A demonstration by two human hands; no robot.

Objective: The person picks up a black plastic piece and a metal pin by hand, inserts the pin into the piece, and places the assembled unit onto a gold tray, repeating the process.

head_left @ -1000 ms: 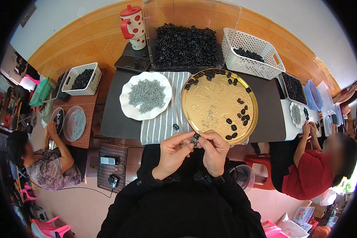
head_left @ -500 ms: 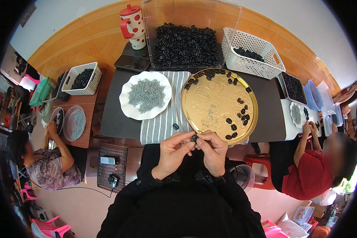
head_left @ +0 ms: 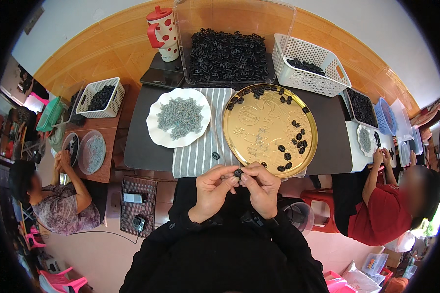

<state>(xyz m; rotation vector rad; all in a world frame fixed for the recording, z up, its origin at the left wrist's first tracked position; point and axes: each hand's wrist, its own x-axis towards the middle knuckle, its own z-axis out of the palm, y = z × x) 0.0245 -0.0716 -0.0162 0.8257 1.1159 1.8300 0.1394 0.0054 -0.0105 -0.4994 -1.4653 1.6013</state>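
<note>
Just in front of the table edge, my left hand and my right hand meet, both closed in a pinch on one small black plastic part with rounded sides. Fingertips hide some of it. Beyond my right hand lies a round gold tray with several similar black pieces scattered on it. To the left, a white scalloped plate holds a heap of small grey pieces that look like springs. One black piece rests on a grey striped cloth between plate and hands.
A clear bin of black parts stands at the back, with a white perforated basket to its right. A phone and a red-dotted tumbler stand left. People work at either side, one in a red shirt.
The black part has turned between my fingers, showing more of its face. My hands have dropped very slightly, and a black piece at the tray's near rim now shows.
</note>
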